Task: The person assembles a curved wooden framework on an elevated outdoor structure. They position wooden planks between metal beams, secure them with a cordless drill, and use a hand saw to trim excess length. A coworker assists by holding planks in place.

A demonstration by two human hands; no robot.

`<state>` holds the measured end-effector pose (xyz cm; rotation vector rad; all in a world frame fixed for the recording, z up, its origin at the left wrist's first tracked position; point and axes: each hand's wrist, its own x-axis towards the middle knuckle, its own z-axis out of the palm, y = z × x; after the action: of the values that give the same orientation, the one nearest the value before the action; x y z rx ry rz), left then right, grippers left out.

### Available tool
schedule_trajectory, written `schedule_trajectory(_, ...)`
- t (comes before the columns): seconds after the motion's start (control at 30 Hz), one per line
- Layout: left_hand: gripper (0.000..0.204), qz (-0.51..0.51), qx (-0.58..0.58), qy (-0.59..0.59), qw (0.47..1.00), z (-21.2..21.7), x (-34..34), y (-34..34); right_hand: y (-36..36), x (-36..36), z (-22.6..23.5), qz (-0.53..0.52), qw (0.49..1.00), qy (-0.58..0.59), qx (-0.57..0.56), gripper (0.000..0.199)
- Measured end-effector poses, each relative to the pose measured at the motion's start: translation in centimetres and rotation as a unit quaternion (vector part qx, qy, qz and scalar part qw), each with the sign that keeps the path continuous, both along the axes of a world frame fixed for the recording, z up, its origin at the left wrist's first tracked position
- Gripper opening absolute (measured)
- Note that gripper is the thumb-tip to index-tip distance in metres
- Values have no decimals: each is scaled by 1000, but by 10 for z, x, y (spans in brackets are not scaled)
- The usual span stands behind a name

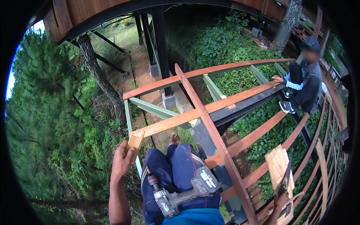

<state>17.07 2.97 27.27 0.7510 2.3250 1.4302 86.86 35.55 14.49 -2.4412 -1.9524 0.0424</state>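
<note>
My left hand (123, 159) pinches a short flat wood block (135, 141) against the left end of a long reddish wooden strip (168, 123). Low on the right, my right hand (280, 202) is closed around the handle of what looks like a handsaw (288, 169), its dark tapered blade pointing up. Beside the blade lie pale wood boards (276, 165). Across my lap rests a cordless drill (176, 197), touched by neither hand.
A reddish beam (210, 127) crosses the strip diagonally. Green metal bars (153, 108) brace the curved outer rail (225, 67). Open gaps show plants and ground far below. At right, a co-worker (305, 78) sits on the frame, one hand at the strip's far end. Curved slats (318, 150) fill the right.
</note>
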Motion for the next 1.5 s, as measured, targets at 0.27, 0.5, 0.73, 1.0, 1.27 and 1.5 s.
schedule_trajectory(0.27, 48, 174, 199, -164, 950, -71, -48, -86, -145, -332, 114, 704, 581, 406, 36, 41)
schedule_trajectory(0.5, 34, 144, 198, -142, 959, -79, -13, -104, -205, -439, 42, 793, 547, 159, -217, 52)
schedule_trajectory(0.73, 40, 185, 196, -143, 952, -52, 3, -105, -217, -442, 10, 807, 583, 64, -71, 50)
schedule_trajectory(1.0, 39, 192, 240, -108, 945, -46, -8, -121, -157, -359, 111, 718, 656, 197, -125, 91)
schedule_trajectory(1.27, 28, 170, 41, 146, 974, -82, -21, -164, -24, -257, 129, 300, 948, 99, 30, 100)
schedule_trajectory(1.5, 37, 200, 18, 168, 965, -67, -6, -181, 104, -187, 65, 29, 998, 15, -52, 100)
